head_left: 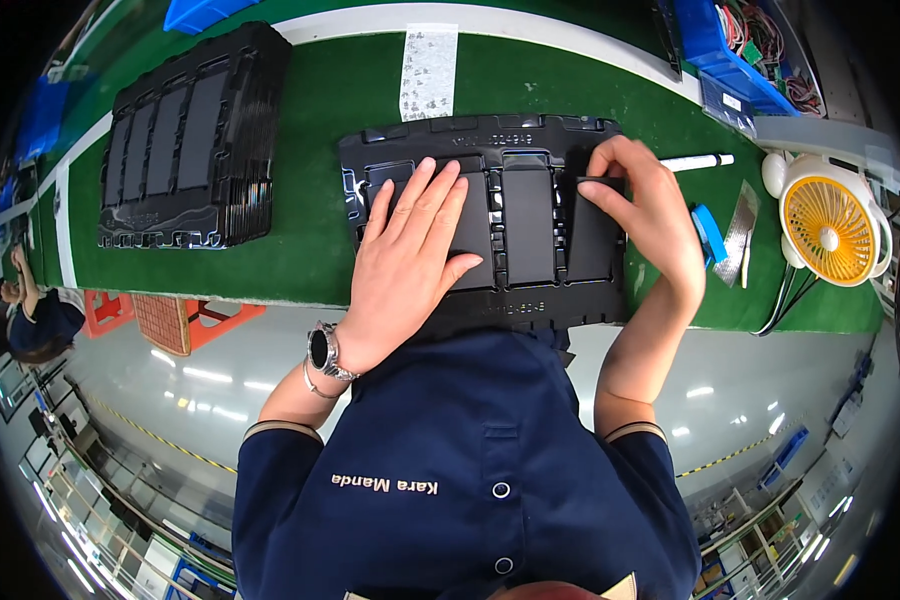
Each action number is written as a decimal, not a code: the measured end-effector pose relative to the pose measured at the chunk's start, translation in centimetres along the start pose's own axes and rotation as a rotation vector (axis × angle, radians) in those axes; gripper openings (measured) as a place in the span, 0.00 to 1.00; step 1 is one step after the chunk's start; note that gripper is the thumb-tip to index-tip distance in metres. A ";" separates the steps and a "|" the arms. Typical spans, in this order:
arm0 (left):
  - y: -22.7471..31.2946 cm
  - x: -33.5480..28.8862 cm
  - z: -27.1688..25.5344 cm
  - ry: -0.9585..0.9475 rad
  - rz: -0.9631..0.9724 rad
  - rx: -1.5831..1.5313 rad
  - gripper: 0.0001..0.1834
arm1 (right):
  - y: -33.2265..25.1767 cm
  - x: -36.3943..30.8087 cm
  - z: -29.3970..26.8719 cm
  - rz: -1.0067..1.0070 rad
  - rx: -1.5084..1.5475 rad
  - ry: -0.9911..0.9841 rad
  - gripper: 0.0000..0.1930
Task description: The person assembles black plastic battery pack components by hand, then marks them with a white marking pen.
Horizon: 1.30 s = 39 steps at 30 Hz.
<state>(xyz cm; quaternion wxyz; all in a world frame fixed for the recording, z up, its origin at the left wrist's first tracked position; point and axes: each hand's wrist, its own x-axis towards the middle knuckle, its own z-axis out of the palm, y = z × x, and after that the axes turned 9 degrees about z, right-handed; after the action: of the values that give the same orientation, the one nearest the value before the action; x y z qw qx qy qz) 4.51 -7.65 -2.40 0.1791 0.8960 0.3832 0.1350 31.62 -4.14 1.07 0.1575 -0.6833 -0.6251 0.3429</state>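
Observation:
In front of me on the green table lies a black plastic tray (pixel 510 309) with dark flat rectangular panels in its slots. My left hand (pixel 402 262) rests flat over the left part of the tray, fingers slightly spread, on the panels there. A middle panel (pixel 528 225) sits uncovered in its slot. At the tray's right side, my right hand (pixel 642 200) pinches the far end of a dark panel (pixel 592 245) between thumb and forefinger. That panel's far end looks slightly raised; its near end lies in the slot.
A tall stack of similar black trays (pixel 255 190) stands at the left. To the right are a white pen (pixel 698 162), a blue object (pixel 709 235), a shiny strip (pixel 736 230) and a yellow-and-white fan (pixel 830 225). A blue bin (pixel 735 62) of wires stands far right.

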 end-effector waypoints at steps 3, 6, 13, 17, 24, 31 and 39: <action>0.2 0.1 -0.6 0.075 0.021 -0.096 0.37 | -1.5 -0.8 -1.0 0.075 0.229 -0.089 0.08; 1.2 0.6 -1.3 0.128 0.008 -0.489 0.34 | -4.0 -1.8 -0.2 -0.009 0.489 -0.057 0.07; 3.2 2.1 -1.4 0.193 -0.350 -1.497 0.18 | -6.6 -2.6 3.1 0.013 0.951 0.107 0.10; 2.3 2.0 -1.7 0.338 -0.361 -1.529 0.21 | -4.9 -3.8 4.9 0.041 0.903 -0.093 0.07; 2.3 2.0 -1.4 0.392 -0.333 -1.537 0.22 | -5.1 -4.3 6.5 -0.001 1.103 -0.200 0.04; 2.6 2.0 -1.8 0.390 -0.353 -1.500 0.22 | -5.1 -4.6 6.9 -0.012 1.084 -0.168 0.04; 2.9 1.9 -2.0 0.360 -0.395 -1.314 0.22 | -5.2 -4.7 6.7 -0.065 0.928 -0.057 0.03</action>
<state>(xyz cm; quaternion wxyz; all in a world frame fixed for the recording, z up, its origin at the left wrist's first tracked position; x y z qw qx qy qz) 6.91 -7.68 0.82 0.6377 0.4800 0.4013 0.4493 23.36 -9.22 0.89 0.4399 -0.5110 -0.4308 0.5998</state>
